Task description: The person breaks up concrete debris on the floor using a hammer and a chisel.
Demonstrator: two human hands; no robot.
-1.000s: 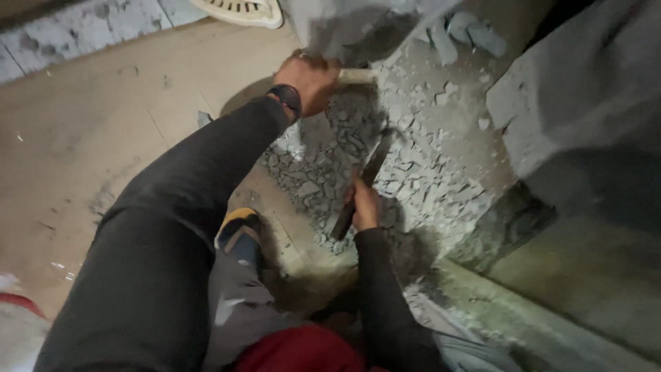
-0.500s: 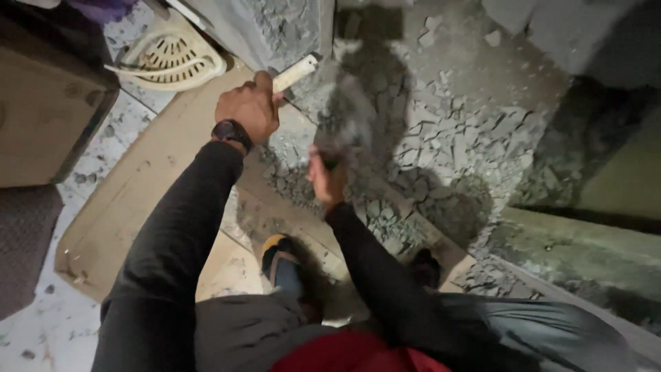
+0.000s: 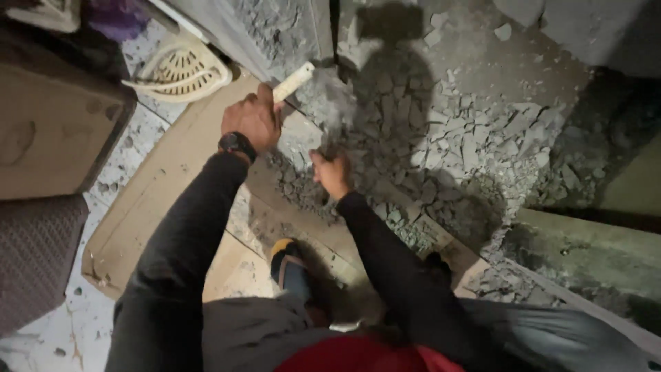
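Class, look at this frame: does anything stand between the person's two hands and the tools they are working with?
Nothing visible does. The left hand already grips the pale wooden handle, and the right hand is closed around a tool whose end is blurred against the rubble.

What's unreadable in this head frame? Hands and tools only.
- Hammer head: head view, motion blur smears it; only the pale handle reads.
- Tool in the right hand: hidden by the fingers and dark shadow.
- Left hand: seen from the back, so the grip side is hidden.
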